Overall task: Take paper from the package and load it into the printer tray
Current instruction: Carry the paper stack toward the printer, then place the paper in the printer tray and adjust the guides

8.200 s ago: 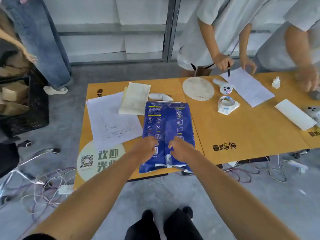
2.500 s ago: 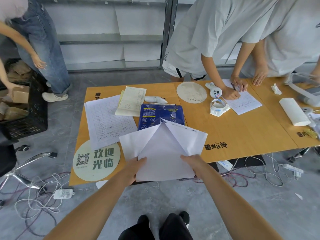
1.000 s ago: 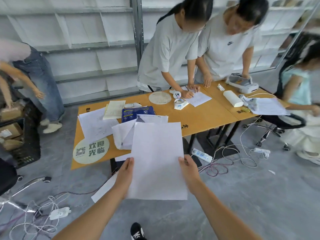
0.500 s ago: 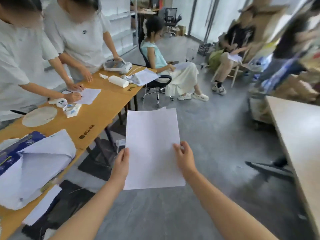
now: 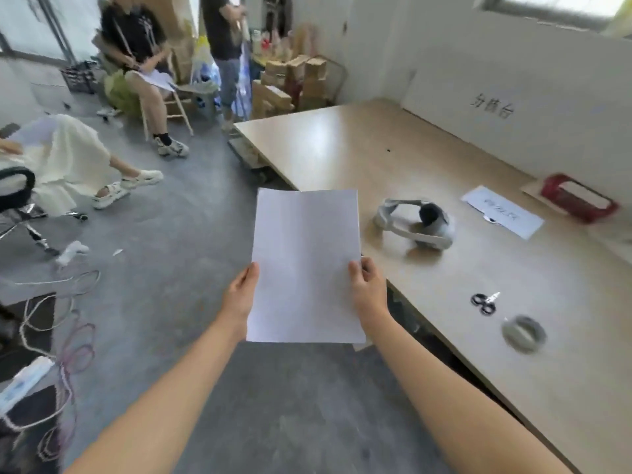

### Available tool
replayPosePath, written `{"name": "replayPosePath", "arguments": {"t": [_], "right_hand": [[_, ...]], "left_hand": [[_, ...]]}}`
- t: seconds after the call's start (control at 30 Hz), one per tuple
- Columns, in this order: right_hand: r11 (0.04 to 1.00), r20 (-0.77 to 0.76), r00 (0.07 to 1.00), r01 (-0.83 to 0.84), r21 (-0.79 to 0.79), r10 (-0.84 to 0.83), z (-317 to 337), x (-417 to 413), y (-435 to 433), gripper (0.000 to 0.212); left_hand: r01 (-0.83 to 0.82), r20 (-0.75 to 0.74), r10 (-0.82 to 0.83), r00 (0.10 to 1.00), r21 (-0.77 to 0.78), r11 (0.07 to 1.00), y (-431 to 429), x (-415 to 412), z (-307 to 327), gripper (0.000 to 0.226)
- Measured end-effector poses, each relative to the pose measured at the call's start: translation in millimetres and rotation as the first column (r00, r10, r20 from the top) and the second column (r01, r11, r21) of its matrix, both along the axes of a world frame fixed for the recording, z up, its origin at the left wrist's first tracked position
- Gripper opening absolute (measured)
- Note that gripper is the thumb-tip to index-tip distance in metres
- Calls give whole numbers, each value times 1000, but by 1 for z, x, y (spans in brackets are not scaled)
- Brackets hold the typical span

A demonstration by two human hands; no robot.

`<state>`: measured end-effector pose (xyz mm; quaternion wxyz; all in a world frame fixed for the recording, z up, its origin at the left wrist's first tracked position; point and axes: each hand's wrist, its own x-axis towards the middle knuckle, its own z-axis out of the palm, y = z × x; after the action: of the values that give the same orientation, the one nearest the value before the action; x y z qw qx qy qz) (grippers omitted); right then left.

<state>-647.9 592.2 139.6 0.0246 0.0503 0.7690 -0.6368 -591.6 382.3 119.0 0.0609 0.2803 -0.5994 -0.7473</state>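
I hold a thin stack of blank white paper [image 5: 304, 265] out in front of me, flat and roughly level over the grey floor. My left hand [image 5: 242, 295] grips its left edge and my right hand [image 5: 367, 290] grips its right edge, thumbs on top. The blue paper package and the printer tray are out of view.
A long beige table [image 5: 461, 354] runs along my right, carrying a grey headset [image 5: 415, 220], scissors [image 5: 484, 302], a tape roll [image 5: 523, 333], a labelled sheet [image 5: 501, 212] and a red box [image 5: 578, 198]. People sit and stand at the far left. Cables [image 5: 65, 323] and a power strip lie on the floor at left.
I have turned further right, away from the orange table with the package. The beige table now fills the right side. The paper stays held in both hands.
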Motion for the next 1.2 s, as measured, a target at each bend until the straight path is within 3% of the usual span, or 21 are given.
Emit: {"name": "replayPosePath", "arguments": {"t": [0.23, 0.37, 0.5, 0.63, 0.8, 0.93, 1.07, 1.2], "right_hand": [[955, -43, 956, 288, -68, -292, 16, 62, 212, 17], [897, -19, 898, 439, -43, -440, 17, 120, 343, 14], [777, -42, 777, 629, 26, -628, 19, 188, 458, 16], [639, -63, 644, 765, 83, -762, 14, 259, 554, 18], [469, -6, 472, 878, 96, -881, -7, 339, 630, 24], [352, 62, 346, 925, 142, -936, -21, 380, 666, 22], [252, 199, 214, 950, 185, -956, -43, 400, 697, 30], [193, 251, 132, 953, 233, -959, -54, 407, 721, 26]], "left_hand": [[355, -50, -353, 934, 27, 935, 201, -2, 21, 44], [497, -34, -496, 868, 57, 866, 335, 18, 14, 57], [641, -39, -640, 767, 88, 762, 472, 43, 13, 43], [793, -68, -792, 606, 132, 595, 583, 78, 6, 30], [890, 23, -905, 424, 177, 421, 684, 130, -1, 30], [911, 128, -932, 338, 205, 358, 744, 153, -20, 42], [953, 163, -965, 206, 189, 235, 793, 162, -42, 32], [966, 226, -964, 142, 180, 185, 830, 163, -49, 20]]}}
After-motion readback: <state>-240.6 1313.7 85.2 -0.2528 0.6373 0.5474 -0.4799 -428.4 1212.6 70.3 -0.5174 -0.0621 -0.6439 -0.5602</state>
